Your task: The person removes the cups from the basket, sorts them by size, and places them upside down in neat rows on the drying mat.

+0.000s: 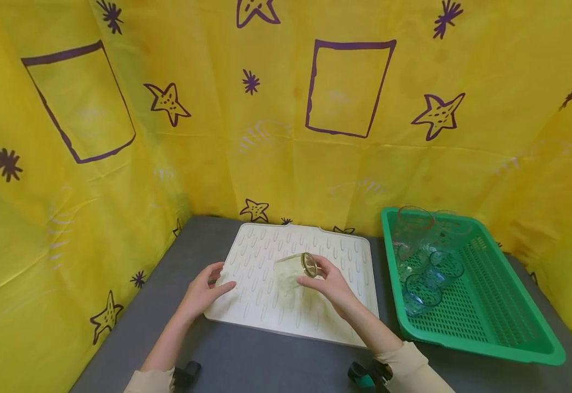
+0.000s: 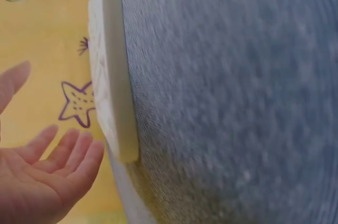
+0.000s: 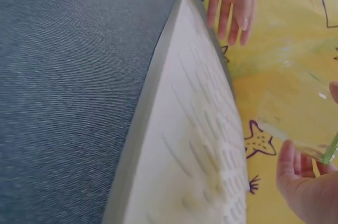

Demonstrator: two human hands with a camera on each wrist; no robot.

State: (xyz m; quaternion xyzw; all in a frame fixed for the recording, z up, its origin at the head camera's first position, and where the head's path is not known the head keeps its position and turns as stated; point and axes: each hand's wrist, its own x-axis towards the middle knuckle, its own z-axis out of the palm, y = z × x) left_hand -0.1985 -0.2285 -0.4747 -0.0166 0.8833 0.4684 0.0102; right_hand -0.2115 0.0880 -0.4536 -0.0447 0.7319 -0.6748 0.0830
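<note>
A clear glass tumbler (image 1: 292, 267) with a yellowish-green tint is tilted on its side above the white ridged drying mat (image 1: 251, 297). My right hand (image 1: 329, 284) grips it near its thick base, thumb on the near side and fingers behind. In the right wrist view the tumbler (image 3: 301, 113) appears at the right edge, partly cut off, between the thumb and fingers. My left hand (image 1: 204, 289) is beside the mat's left edge, fingers loosely bent and holding nothing. The left wrist view shows that hand (image 2: 47, 176) with its palm up and fingers apart from the mat.
A green perforated basket (image 1: 517, 295) stands right of the mat. Inside its left part are blue-tinted glasses (image 1: 421, 295) and clear ones, one with a reddish rim (image 1: 415, 218). The dark grey table (image 1: 276, 363) is bounded by yellow patterned cloth (image 1: 276, 164) at the back and sides.
</note>
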